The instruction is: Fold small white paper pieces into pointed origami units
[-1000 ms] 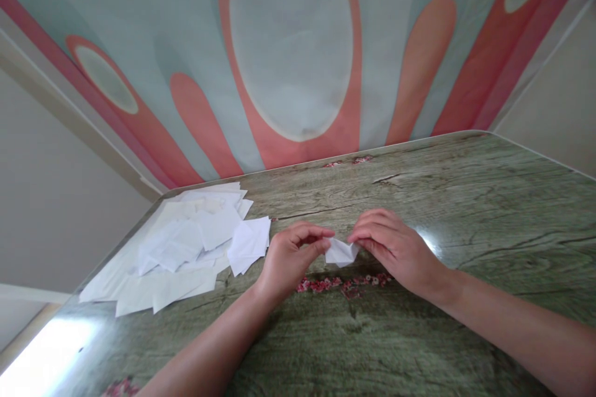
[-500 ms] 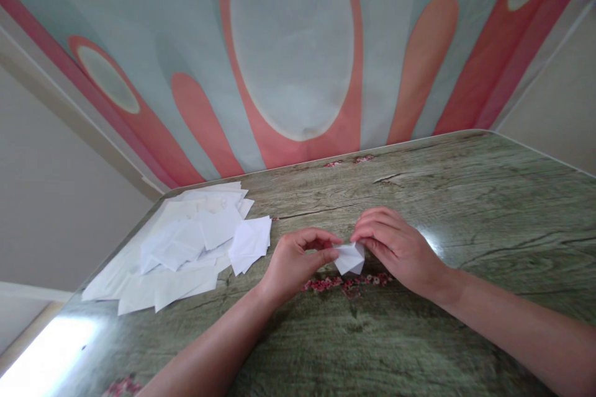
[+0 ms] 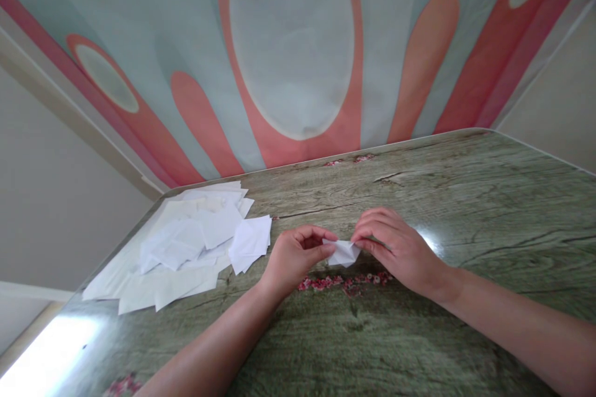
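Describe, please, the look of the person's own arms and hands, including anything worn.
The left hand and right hand wear no gloves, and no ring shows. The left forearm and right forearm are bare where visible: no sleeve, watch, bracelet or marking can be seen.

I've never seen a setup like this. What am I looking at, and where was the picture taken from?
There is no machine at work here: you see a person's bare left hand and right hand. The camera is worn on that person's head, looking forward and down. Between them, the fingertips hold a small creased white paper, one hand at each side. On the wood-patterned table, to the left, lies a spread pile of white sheets, with a smaller stack of paper beside it. Behind stands a coral and grey-blue patterned backdrop.
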